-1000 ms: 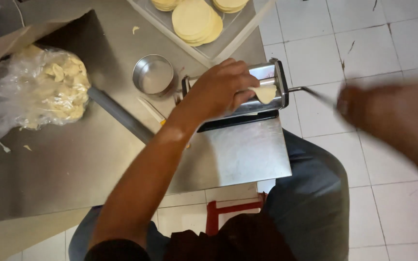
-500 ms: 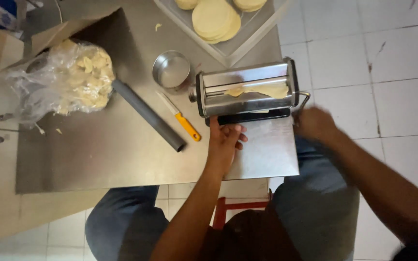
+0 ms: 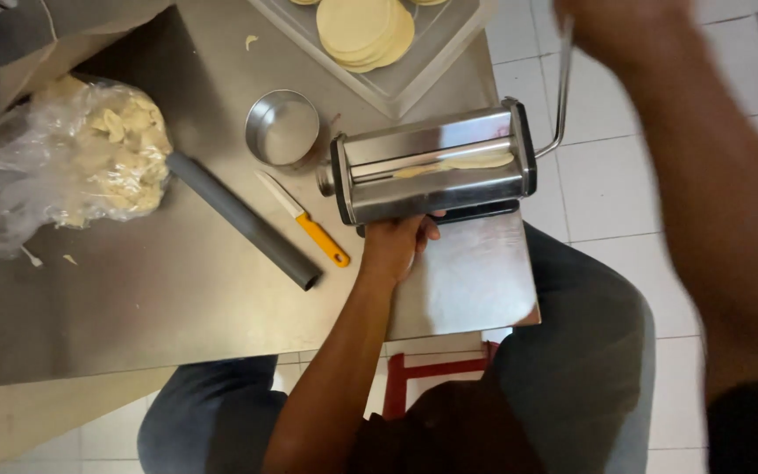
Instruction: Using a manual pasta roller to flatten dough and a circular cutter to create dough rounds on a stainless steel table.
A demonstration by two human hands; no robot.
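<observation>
A steel hand-cranked dough roller [image 3: 436, 167] stands at the right edge of the metal table [image 3: 160, 298]. A pale strip of dough [image 3: 462, 162] lies in its rollers. My left hand [image 3: 396, 246] is against the machine's front underside, above the shiny exit plate [image 3: 475, 281], with its fingertips hidden beneath the body. Blurred with motion at the top of the view, my right hand [image 3: 620, 26] grips the upper end of the crank [image 3: 563, 96].
A clear bag of dough scraps [image 3: 98, 162] sits at the left. A round metal cup [image 3: 282, 127], a yellow-handled knife [image 3: 309, 224] and a grey tube [image 3: 243, 219] lie beside the machine. A tray [image 3: 423, 88] holds stacked dough discs [image 3: 361, 31]. A red stool [image 3: 414, 369] shows between my legs.
My right hand has swung from low beside the machine up to the top, turning the crank. My left hand went from the roller top to the front underside and stays there.
</observation>
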